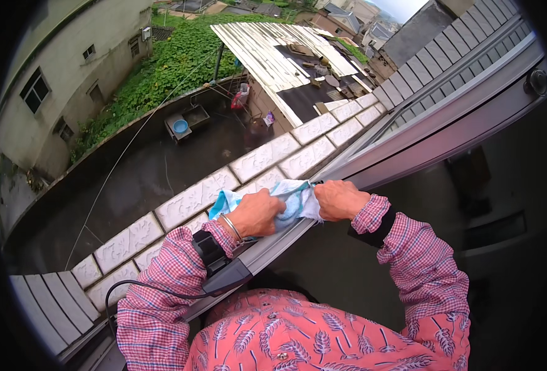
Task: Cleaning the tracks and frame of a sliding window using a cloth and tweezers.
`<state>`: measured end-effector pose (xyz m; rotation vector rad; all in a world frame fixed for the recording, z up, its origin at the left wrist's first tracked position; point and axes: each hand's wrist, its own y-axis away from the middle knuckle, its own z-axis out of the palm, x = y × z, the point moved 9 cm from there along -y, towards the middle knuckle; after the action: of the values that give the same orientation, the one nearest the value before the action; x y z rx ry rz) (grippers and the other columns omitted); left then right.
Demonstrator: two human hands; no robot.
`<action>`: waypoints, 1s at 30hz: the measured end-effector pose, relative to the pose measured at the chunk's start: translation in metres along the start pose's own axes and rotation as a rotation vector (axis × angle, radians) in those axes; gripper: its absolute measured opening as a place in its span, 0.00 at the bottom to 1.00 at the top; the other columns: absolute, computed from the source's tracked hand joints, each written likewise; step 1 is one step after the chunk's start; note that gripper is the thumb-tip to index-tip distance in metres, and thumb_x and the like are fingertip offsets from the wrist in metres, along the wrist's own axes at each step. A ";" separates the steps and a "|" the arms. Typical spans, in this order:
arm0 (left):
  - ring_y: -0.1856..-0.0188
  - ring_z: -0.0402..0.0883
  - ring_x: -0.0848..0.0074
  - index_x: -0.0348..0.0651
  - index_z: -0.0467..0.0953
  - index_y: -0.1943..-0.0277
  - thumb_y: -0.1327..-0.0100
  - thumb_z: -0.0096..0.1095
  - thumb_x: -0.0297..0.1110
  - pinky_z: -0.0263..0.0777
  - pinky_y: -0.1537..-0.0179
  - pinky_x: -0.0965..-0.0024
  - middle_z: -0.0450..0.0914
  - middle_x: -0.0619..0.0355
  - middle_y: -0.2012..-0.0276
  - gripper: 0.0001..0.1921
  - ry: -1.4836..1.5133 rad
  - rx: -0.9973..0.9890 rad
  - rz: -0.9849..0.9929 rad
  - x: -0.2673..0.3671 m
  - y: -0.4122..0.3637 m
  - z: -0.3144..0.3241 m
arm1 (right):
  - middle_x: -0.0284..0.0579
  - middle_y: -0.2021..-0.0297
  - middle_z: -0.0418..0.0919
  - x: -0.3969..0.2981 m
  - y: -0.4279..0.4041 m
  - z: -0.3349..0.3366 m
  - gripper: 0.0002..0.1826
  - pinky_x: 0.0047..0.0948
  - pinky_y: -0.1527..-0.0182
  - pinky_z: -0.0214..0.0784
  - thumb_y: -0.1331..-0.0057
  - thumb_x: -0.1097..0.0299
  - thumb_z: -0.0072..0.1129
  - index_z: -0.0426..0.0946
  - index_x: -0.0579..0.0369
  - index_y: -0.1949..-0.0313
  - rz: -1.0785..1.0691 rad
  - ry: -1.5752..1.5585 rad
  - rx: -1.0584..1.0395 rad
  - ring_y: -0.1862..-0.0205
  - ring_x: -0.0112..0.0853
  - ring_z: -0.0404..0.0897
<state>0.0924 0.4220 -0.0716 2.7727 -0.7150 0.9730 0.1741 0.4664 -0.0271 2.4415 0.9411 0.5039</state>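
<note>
Both of my hands are on a blue and white cloth at a metal window frame. My left hand grips the cloth's middle, and a blue end of it spreads over the tiled sill outside. My right hand is closed on the cloth's right end, beside the edge of the sliding window sash. A small dark part shows by its thumb; I cannot tell what it is. A black device with a cable sits at my left wrist, next to a metal bangle.
Beyond the sill is a drop to a dark paved yard with a blue basin on a stand. A shed's corrugated roof lies past it. A thin wire crosses outside. The sash has a round knob.
</note>
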 end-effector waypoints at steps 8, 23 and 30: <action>0.69 0.77 0.52 0.45 0.78 0.69 0.63 0.54 0.27 0.71 0.69 0.56 0.75 0.47 0.77 0.13 0.086 -0.288 -0.053 -0.018 0.054 0.001 | 0.53 0.78 0.77 -0.066 0.044 0.001 0.04 0.40 0.74 0.72 0.51 0.72 0.55 0.75 0.59 0.78 -0.197 -0.048 0.128 0.74 0.45 0.80; 0.73 0.78 0.52 0.38 0.78 0.78 0.64 0.56 0.35 0.72 0.70 0.58 0.77 0.44 0.80 0.10 -0.036 -0.343 -0.145 -0.006 0.097 0.006 | 0.49 0.81 0.74 -0.100 0.062 0.003 0.06 0.36 0.80 0.70 0.50 0.71 0.52 0.73 0.60 0.79 -0.351 -0.089 0.248 0.79 0.41 0.79; 0.71 0.77 0.53 0.41 0.78 0.74 0.65 0.54 0.33 0.70 0.69 0.56 0.76 0.44 0.80 0.12 0.004 -0.570 -0.266 -0.018 0.131 0.016 | 0.48 0.90 0.71 -0.107 0.068 0.015 0.15 0.37 0.85 0.64 0.52 0.74 0.52 0.65 0.67 0.64 -0.460 -0.164 0.293 0.87 0.40 0.75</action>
<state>0.0278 0.3099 -0.1012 2.2847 -0.5032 0.6026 0.1424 0.3428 -0.0205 2.3488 1.5329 0.0040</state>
